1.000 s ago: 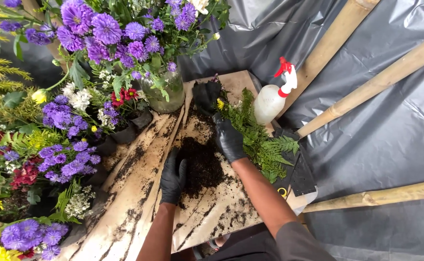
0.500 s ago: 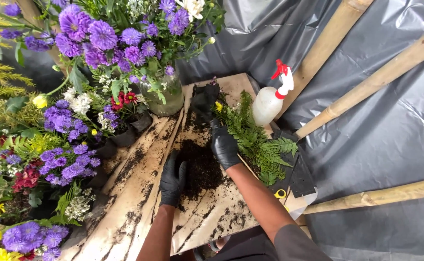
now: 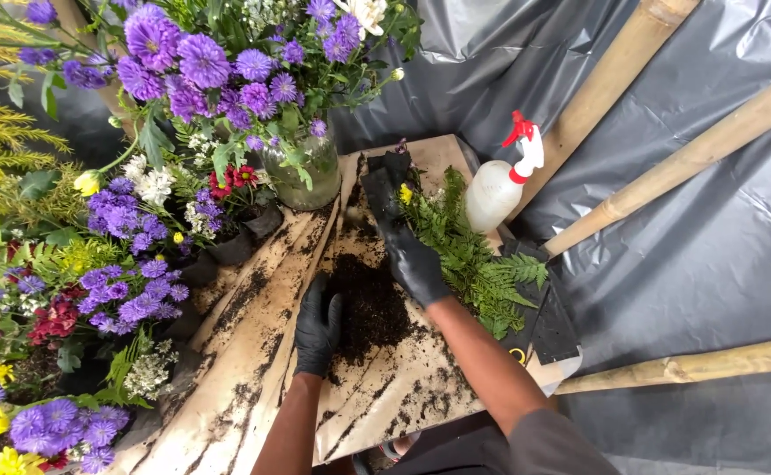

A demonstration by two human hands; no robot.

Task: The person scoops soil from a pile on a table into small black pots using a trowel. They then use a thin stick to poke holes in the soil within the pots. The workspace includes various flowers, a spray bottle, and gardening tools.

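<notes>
Grey plastic sheeting (image 3: 702, 255) covers the floor and far wall, with three bamboo poles (image 3: 667, 167) crossing it on the right. At the centre stands a wooden worktop (image 3: 253, 352) overlaid with brown paper (image 3: 403, 396), both streaked with dark soil.

Our left hand (image 3: 317, 325), in a black glove, lies palm down on the paper at the left edge of the soil pile (image 3: 372, 308), fingers extended and loosely together, grasping nothing. Our right hand (image 3: 413, 262), also gloved in black, rests at the far right edge of the same pile, fingers curled downward; we cannot tell whether they enclose soil or only press on it. The soil pile lies between the two hands, near the middle of the paper.

Just right of the right hand lies a bunch of green fern fronds (image 3: 482, 264), extending toward the near right over a black tray (image 3: 557, 330). A white spray bottle with a red trigger (image 3: 501, 185) stands at the far right corner of the worktop. A glass vase (image 3: 302, 171) of purple asters (image 3: 200, 62) stands at the far edge. Further purple, red, yellow and white flowers (image 3: 121, 290) crowd the left side and overhang the worktop's left edge.
</notes>
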